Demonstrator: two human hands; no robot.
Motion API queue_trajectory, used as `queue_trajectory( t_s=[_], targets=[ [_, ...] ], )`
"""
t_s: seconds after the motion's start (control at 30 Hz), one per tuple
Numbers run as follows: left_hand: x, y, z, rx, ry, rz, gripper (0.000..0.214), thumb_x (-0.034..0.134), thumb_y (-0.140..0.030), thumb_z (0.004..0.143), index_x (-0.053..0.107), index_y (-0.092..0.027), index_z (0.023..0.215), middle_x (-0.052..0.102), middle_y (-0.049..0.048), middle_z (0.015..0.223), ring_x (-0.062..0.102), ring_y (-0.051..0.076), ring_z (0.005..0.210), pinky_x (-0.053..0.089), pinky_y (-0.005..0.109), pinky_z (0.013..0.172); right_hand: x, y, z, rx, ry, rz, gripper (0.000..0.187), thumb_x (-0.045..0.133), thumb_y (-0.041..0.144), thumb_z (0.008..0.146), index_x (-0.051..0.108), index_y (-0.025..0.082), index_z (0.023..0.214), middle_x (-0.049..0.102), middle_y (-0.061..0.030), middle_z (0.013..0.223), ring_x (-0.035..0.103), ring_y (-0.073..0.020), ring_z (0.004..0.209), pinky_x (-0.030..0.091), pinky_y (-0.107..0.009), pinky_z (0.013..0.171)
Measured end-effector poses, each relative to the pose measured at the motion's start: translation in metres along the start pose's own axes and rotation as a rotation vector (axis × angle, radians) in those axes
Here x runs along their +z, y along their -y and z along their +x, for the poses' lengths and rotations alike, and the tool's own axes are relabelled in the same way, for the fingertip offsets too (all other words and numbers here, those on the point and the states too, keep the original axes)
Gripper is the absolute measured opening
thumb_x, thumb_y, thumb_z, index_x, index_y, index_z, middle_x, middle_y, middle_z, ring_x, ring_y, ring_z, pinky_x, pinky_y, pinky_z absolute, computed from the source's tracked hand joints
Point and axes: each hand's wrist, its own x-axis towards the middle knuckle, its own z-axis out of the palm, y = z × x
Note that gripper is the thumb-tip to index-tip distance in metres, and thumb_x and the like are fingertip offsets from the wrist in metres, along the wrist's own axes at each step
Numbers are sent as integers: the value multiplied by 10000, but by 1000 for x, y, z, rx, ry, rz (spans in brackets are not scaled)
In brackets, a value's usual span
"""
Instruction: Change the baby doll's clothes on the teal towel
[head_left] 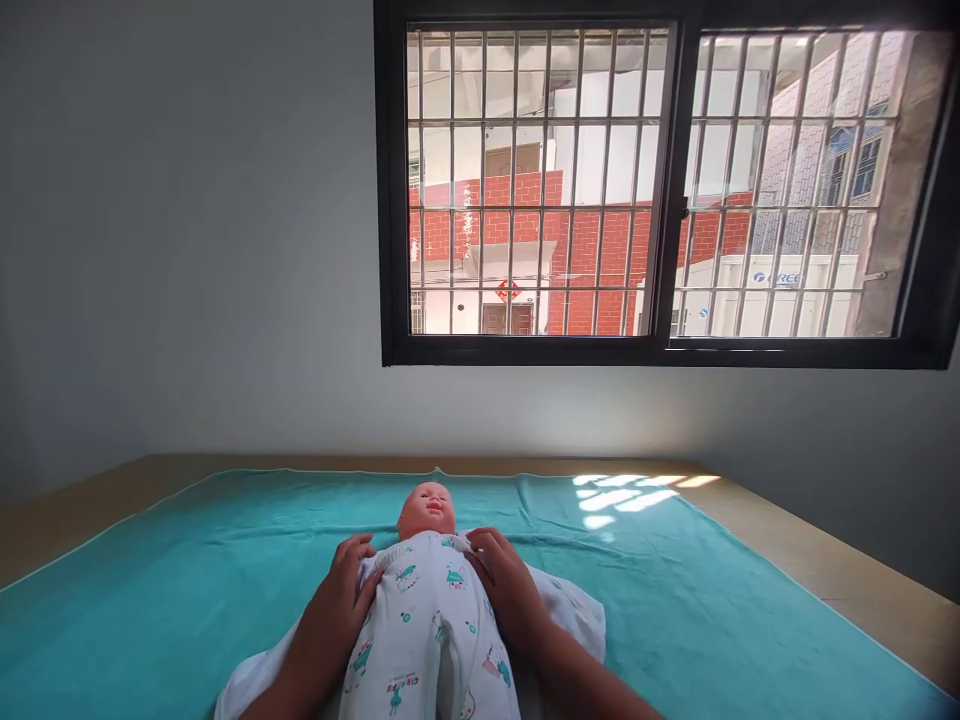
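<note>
A baby doll [427, 510] lies face up, its head toward the wall. Over its body is a white printed baby garment [431, 600] with two legs, reaching up to the doll's neck. My left hand [346, 588] curls around the garment's left side near the top, thumb on the fabric. On the other side, my right hand [508, 585] grips the garment's upper right edge close to the doll's shoulder. White cloth [574, 610] spreads out from beneath the doll on both sides. The doll's arms and feet cannot be seen.
A teal cloth [247, 560] covers most of the wooden table [817, 560], with slight folds behind the doll. Sunlight patches fall on its far right. A plain wall [195, 250] and a barred window [536, 190] stand behind the table.
</note>
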Motion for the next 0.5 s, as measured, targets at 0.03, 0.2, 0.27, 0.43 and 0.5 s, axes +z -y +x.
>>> queue_trajectory(
  t_s=[0.03,0.2,0.27,0.43,0.5],
  targets=[
    [2,2,-2,53,-43,30,286,413,-431,909,582,-228,1018,571,106,1275,549,259,1173,470,419,972,-1,1,-4,-44,-25,-23,165,461,283,935,616,232,908,611,-71,1106,525,-221,1017,420,-339,870],
    [6,2,-12,193,-185,147,283,398,-340,905,646,-206,929,683,148,1054,593,295,1028,434,435,973,-6,7,-20,-112,-47,-153,192,432,211,929,622,227,903,578,-105,1097,515,-244,996,440,-368,819],
    [5,2,-16,95,-124,87,268,402,-395,908,623,-243,909,702,102,958,640,269,917,485,374,865,-9,9,-25,-69,2,-133,207,406,200,933,609,223,902,593,-87,989,538,-209,865,433,-333,755],
    [7,11,-22,-234,84,58,244,397,-466,875,557,-298,950,743,59,870,702,292,802,471,322,655,-13,10,-29,143,82,-167,187,421,276,926,562,221,818,644,-67,865,543,-195,748,361,-305,670],
    [9,13,-22,-327,132,70,266,328,-466,884,528,-294,920,740,59,784,707,301,768,469,322,641,-12,11,-27,266,128,-218,232,420,319,922,565,217,772,661,-71,813,539,-200,724,332,-307,651]
  ],
)
